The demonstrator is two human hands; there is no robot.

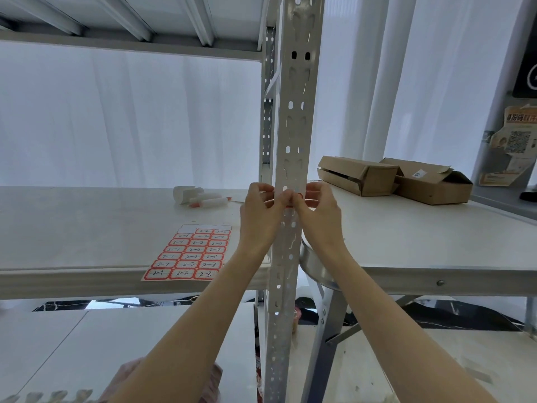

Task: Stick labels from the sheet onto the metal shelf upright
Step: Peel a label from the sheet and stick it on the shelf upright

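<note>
A pale perforated metal shelf upright [296,117] runs from top to bottom through the middle of the view. My left hand [260,212] and my right hand [315,210] meet on its front at shelf height. Their fingertips pinch and press a red-bordered label [290,202] against the upright; the fingers hide most of the label. The label sheet [190,253], red-framed stickers with handwritten numbers, lies flat on the white shelf board [87,228] to the left, with its near end over the board's front edge. A few cells at the sheet's top are bare.
Some white and orange items with a paper roll [200,197] lie further back on the left board. Two open cardboard boxes [395,178] sit on the white table at right. A shelf level hangs overhead. White curtains close the background.
</note>
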